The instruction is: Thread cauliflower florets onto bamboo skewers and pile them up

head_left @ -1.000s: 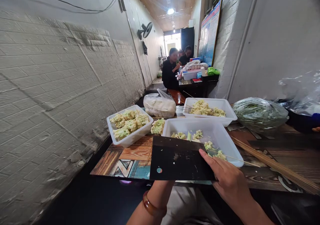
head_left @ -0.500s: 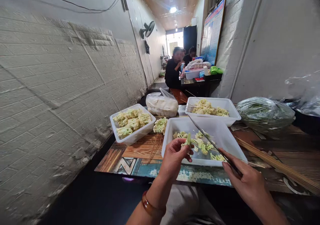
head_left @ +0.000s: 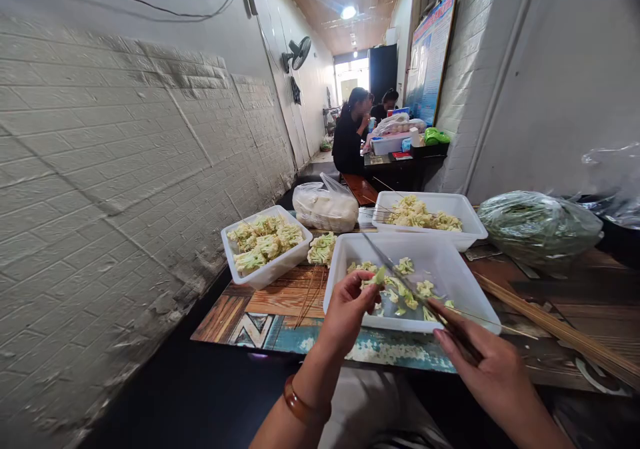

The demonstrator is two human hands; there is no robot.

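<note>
The person's left hand (head_left: 347, 310) pinches a small cauliflower piece (head_left: 378, 277) between thumb and fingertips, holding it just above the near-left part of the nearest white tray (head_left: 338, 282). The right hand (head_left: 483, 364) is closed around the handle of a knife (head_left: 400, 277). Its thin dark blade shows edge-on and slants up and away over the same tray, passing close beside the held piece; whether the two touch cannot be told. Cut cauliflower bits (head_left: 406, 297) lie scattered on the tray's floor. An amber bracelet (head_left: 300, 406) circles the left wrist.

To the left on the wooden worktop (head_left: 273, 302) stands a second tray (head_left: 265, 277) heaped with florets, with a loose heap of florets (head_left: 320, 249) between the two trays. Behind is a third tray (head_left: 471, 237) of cauliflower on skewers, and beside it a tied plastic bag (head_left: 325, 210) of pale contents. A bag of greens (head_left: 540, 226) sits to the right, with a bundle of bamboo skewers (head_left: 555, 330) lying in front of it. Further back, other people (head_left: 350, 139) sit at another table.
</note>
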